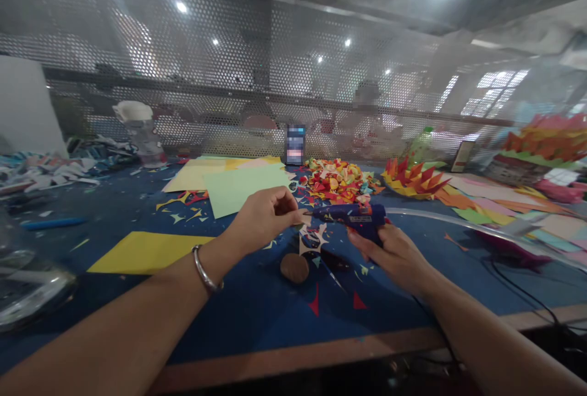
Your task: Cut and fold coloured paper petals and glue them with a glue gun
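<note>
My right hand (pixel 389 252) grips a dark blue glue gun (pixel 355 215) whose nozzle points left. A long clear glue stick (pixel 426 215) runs out of its back. Just at the nozzle tip, my left hand (pixel 263 217) pinches a small pale paper piece (pixel 302 217) between thumb and finger. A bracelet circles the left wrist. Below the hands lie a round brown disc (pixel 294 267), a scrap of white cut paper (pixel 313 239) and scissors (pixel 334 261), which are partly in shadow. Two red paper scraps (pixel 359 301) rest nearer the table edge.
Behind the hands are a pale green sheet (pixel 245 185), a pile of coloured paper pieces (pixel 339 181) and an orange-yellow paper flower (pixel 413 181). A yellow sheet (pixel 144 252) and a blue pen (pixel 54 223) lie left. A phone (pixel 296 144) stands against the perforated screen (pixel 220 66). A black cable (pixel 523 295) trails right.
</note>
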`<state>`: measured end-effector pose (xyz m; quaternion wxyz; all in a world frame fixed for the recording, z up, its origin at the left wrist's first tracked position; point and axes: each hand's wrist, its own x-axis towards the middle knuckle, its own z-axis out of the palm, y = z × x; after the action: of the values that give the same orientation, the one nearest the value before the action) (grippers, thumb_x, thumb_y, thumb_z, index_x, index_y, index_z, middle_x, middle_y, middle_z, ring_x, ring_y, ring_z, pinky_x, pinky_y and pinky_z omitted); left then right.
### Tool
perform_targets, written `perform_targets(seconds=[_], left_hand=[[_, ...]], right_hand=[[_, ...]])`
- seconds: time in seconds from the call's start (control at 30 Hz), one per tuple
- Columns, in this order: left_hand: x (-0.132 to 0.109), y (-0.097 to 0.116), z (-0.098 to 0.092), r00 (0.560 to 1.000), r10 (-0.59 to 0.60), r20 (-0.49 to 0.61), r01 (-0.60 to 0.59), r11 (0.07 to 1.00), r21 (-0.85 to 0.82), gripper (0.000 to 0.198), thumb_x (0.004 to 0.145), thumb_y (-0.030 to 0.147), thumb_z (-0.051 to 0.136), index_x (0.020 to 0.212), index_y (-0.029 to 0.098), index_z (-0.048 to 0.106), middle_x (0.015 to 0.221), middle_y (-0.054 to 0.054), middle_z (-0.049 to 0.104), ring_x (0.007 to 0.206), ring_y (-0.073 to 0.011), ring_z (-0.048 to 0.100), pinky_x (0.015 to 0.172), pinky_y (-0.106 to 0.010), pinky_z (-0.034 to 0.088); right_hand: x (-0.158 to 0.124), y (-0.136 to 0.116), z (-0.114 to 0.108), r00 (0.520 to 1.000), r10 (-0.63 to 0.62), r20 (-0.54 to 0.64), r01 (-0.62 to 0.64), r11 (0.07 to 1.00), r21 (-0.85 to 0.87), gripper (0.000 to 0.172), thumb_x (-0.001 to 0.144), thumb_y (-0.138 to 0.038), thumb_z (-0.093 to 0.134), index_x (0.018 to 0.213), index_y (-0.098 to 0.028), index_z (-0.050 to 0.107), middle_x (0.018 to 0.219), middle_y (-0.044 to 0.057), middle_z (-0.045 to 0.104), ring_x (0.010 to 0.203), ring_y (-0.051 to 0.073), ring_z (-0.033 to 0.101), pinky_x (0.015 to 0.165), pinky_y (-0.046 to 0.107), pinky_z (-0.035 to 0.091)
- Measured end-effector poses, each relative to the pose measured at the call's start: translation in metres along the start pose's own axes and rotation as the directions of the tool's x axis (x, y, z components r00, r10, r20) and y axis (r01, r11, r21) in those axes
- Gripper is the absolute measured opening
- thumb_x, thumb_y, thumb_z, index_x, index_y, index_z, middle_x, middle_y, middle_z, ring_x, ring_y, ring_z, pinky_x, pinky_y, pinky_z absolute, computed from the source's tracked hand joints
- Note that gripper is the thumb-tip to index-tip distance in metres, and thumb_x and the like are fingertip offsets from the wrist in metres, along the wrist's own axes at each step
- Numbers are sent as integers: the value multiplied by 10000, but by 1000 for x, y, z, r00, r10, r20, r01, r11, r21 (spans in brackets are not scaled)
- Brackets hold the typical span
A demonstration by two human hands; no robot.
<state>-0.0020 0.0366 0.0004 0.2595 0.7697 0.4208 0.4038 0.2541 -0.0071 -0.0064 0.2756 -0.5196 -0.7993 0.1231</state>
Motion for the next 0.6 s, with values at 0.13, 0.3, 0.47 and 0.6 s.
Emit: perform_targets(seconds=[0.13, 0.3, 0.47, 0.6], left_hand=[[0, 1, -1, 1000, 0, 10, 0, 1000, 7, 189, 745, 368, 659, 754, 188, 599, 648, -2, 619, 577, -110, 540, 524, -235, 429], [-1, 4, 0, 999, -16, 30, 17, 1000, -12, 109, 739, 289, 640, 747, 181, 622, 682, -18, 654, 613, -123, 579, 562, -245, 460], [-1, 3, 1, 999, -18, 45, 19, 1000, -15, 83, 737, 263, 619, 758, 184, 637, 708, -31, 687, 641, -140, 619, 592, -261, 484], [-1, 0, 2, 999, -10, 46, 9, 1000, 17, 99, 742, 286, 626, 762, 189, 638, 699, -29, 685, 628, -142, 618, 574, -260, 477]], right_hand=[[1, -1, 0, 997, -69, -22, 69, 998, 2, 454, 927, -478, 420, 566, -209, 478, 560, 9, 511, 561, 153, 489, 564, 279, 357], [0, -4, -2, 997, -78, -7, 78, 997, -13, 432, 930, -466, 424, 582, -215, 476, 545, 5, 501, 548, 154, 485, 551, 276, 351], [-1, -4, -2, 998, -56, 2, 56, 998, -41, 415, 925, -491, 421, 621, -222, 509, 513, 2, 489, 542, 167, 500, 554, 281, 371], [-2, -1, -1, 996, -84, -6, 84, 995, -44, 438, 930, -484, 418, 587, -221, 487, 500, 1, 481, 526, 162, 495, 558, 281, 371]])
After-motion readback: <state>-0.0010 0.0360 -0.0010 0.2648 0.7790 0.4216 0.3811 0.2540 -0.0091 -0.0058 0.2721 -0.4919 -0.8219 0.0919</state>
